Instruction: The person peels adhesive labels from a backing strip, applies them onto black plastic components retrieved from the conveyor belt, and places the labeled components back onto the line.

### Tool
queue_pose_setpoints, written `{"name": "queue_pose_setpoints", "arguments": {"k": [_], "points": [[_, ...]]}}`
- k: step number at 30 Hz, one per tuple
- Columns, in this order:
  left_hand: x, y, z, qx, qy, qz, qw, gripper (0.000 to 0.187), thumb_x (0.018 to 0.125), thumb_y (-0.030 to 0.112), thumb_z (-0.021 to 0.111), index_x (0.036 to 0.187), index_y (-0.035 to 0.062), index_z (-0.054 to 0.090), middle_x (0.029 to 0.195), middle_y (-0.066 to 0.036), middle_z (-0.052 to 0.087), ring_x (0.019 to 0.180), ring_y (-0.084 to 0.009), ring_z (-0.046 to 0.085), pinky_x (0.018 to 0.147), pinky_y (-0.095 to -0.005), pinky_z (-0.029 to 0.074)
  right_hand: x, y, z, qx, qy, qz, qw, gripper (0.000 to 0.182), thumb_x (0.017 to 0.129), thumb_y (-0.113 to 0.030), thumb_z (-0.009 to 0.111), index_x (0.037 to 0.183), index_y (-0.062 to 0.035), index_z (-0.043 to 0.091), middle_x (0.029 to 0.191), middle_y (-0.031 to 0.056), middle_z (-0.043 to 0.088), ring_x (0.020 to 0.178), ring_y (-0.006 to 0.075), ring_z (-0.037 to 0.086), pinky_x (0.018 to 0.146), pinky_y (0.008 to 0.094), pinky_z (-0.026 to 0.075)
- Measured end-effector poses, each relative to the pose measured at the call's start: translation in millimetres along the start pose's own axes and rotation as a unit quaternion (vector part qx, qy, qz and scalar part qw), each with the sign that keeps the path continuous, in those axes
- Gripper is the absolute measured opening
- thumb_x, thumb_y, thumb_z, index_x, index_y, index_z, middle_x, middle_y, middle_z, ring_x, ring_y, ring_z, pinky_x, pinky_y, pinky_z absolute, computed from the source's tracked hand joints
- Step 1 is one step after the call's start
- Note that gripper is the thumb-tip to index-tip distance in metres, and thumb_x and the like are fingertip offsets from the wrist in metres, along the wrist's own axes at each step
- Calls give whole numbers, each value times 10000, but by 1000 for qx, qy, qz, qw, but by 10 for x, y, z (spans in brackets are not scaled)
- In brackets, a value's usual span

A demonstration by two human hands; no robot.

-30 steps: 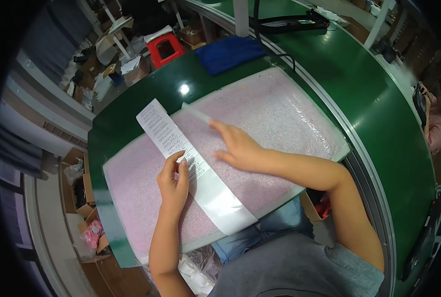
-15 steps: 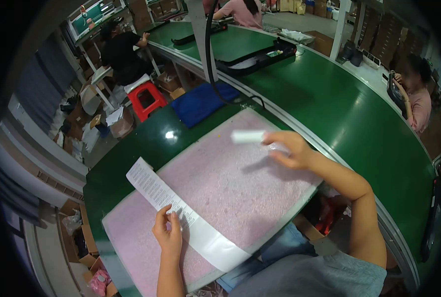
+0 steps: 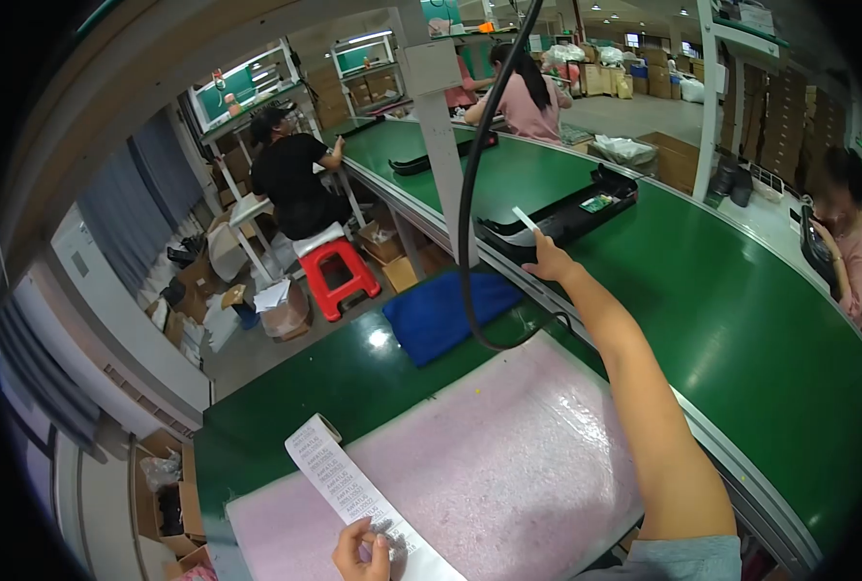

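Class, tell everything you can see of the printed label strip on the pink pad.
The label strip is long, white and slightly glossy, apparently paper. Rows of small dark print cover its far part; its near part looks blank. It slants across the pink pad, its far end curling beside the green table surface, its near end cut off by the picture. The left hand's grip overlaps it; contact is unclear.
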State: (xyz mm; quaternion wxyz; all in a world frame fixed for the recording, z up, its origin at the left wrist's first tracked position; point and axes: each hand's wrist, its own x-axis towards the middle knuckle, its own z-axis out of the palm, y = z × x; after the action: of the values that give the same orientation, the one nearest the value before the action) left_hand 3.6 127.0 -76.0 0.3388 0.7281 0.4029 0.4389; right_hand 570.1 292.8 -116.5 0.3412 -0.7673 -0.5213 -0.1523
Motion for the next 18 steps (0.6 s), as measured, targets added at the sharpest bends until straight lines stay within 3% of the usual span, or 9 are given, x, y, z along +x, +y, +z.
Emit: {"name": "queue_pose_setpoints", "arguments": {"k": [4,6,8,10,12,15,18], "points": [[-13,18,-23,-5,-8,-19,1000,230,739,-41,507,968,-33,486,659,-40,520,596,-91,515,612,-221,413,-43,-96,-416,-13,-55,59,997,583,744,-265,611,1168,3,315,981,274,538,856,404,547,716,449,448],[-1,37,-36,-22,-12,-24,999,220,747,-33,505,966,-31,483,659,-42,526,598,-92,516,608,-220,413,-178,-44,-720,-15,-31,131,991,525,737,-298,611,1098,-10,361,803,262,575,779,423,555,673,469,449],[1,47,-57,-33,-10,-32,999,216,753,-28,501,968,-31,482,660,-41,525,599,-92,515,603,-219,412,-470,258,-942,-54,40,67,995,479,740,-291,598,1081,-31,382,721,246,577,702,434,555,624,476,450],[-8,39,-58,-51,-4,-50,997,207,765,-16,494,971,-30,480,662,-41,525,601,-91,513,593,-217,409,-783,522,-1337,-76,67,82,991,457,742,-256,570,1070,-6,373,700,275,562,679,434,559,622,501,452],[-13,-44,-71,-48,-7,-39,998,202,770,-12,490,971,-29,481,659,-39,522,601,-90,511,588,-217,407,-1120,702,-1786,-113,71,131,982,435,729,-203,576,1092,-48,393,672,194,580,643,386,567,601,457,449],[-37,-174,-75,-36,-15,-18,999,192,780,-2,484,971,-26,481,655,-36,518,601,-88,506,579,-216,404,-1627,882,-2365,-138,76,133,979,441,724,-166,571,1108,-50,390,620,166,567,617,363,567,597,449,448],[-34,-191,-46,-58,21,-20,998,204,756,4,516,957,-26,520,611,-35,539,579,-95,522,634,-225,409,-2050,981,-2675,-146,11,170,975,502,724,-133,565,1172,-63,347,695,179,581,666,371,570,600,437,459]]}}
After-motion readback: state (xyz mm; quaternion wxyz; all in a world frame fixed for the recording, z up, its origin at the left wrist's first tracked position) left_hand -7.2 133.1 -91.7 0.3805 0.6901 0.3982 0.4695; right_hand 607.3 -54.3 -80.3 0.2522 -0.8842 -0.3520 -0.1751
